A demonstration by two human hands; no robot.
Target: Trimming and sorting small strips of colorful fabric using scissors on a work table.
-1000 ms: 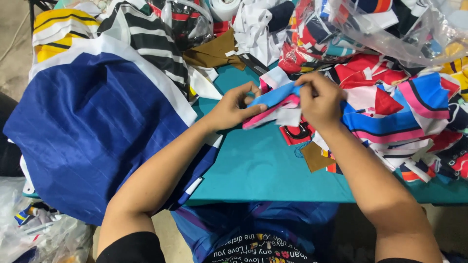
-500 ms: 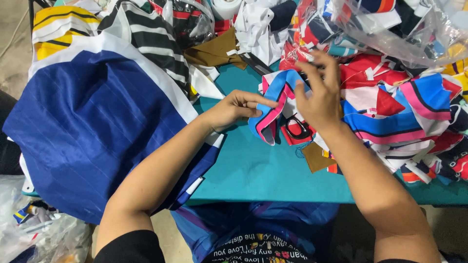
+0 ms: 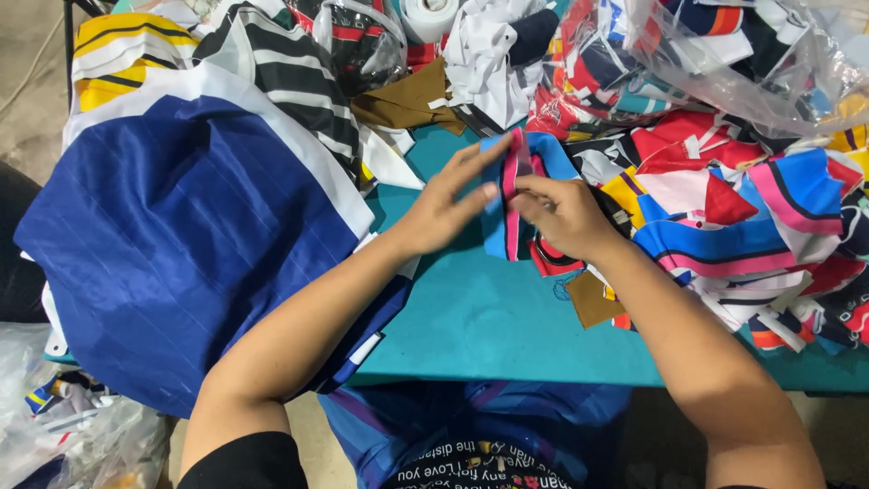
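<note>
Head view: I see both hands on small blue-pink fabric strip (image 3: 507, 204), near far edge of teal table (image 3: 507, 317), beside scrap pile (image 3: 751, 226). Left hand (image 3: 444, 208) flat, fingers spread, pressing strip down. Right hand (image 3: 566, 213) pinching strip's pink edge, fingers closed on it. I judge strip light, limp, easily creased; best taken at edge or corner, held taut between hands. Strip's lower part hidden under hands; exact shape unclear. Blue cloth (image 3: 181, 263) drapes over table's left edge.

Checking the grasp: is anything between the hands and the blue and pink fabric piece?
Nothing visible. The right hand pinches the blue and pink fabric piece directly, and the left hand lies flat against it on the teal table.
</note>
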